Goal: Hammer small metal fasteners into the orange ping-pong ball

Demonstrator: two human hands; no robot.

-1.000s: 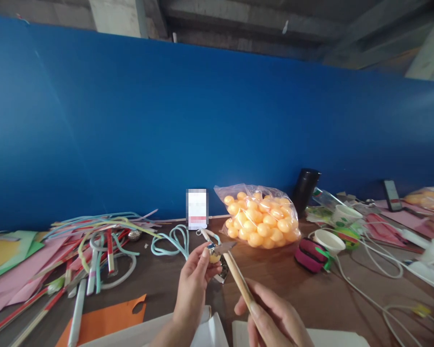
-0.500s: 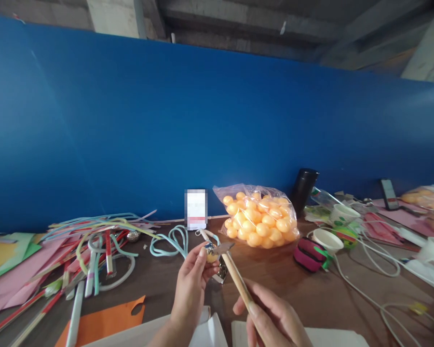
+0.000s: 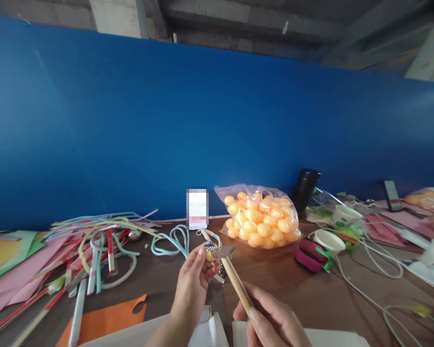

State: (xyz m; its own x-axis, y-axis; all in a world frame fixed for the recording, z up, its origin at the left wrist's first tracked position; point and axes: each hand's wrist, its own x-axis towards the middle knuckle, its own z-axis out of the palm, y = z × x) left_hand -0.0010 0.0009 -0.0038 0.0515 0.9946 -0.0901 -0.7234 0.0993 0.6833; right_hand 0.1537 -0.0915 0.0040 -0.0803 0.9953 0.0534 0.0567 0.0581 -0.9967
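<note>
My left hand point(image 3: 192, 277) pinches a small round ball, silver on top and yellowish below point(image 3: 210, 252), between thumb and fingers. In my right hand point(image 3: 275, 315) is a small hammer with a pale wooden handle point(image 3: 237, 283), gripped low on the handle. Its flat metal head point(image 3: 223, 252) lies right at the ball's side, seeming to touch it. Behind the left fingers a small box with dark shiny contents point(image 3: 222, 271) is partly hidden.
A clear bag of orange balls point(image 3: 260, 221) stands beyond my hands. Left lie tangled coloured tubes and strips point(image 3: 104, 241) and orange paper point(image 3: 112, 320). To the right are a magenta pouch point(image 3: 308, 254), paper cups point(image 3: 329, 241), white cables point(image 3: 365, 289) and a black bottle point(image 3: 306, 190).
The hammer head has dipped slightly and turned flatter against the ball. Both hands keep their grips, and the whole view has shifted a little.
</note>
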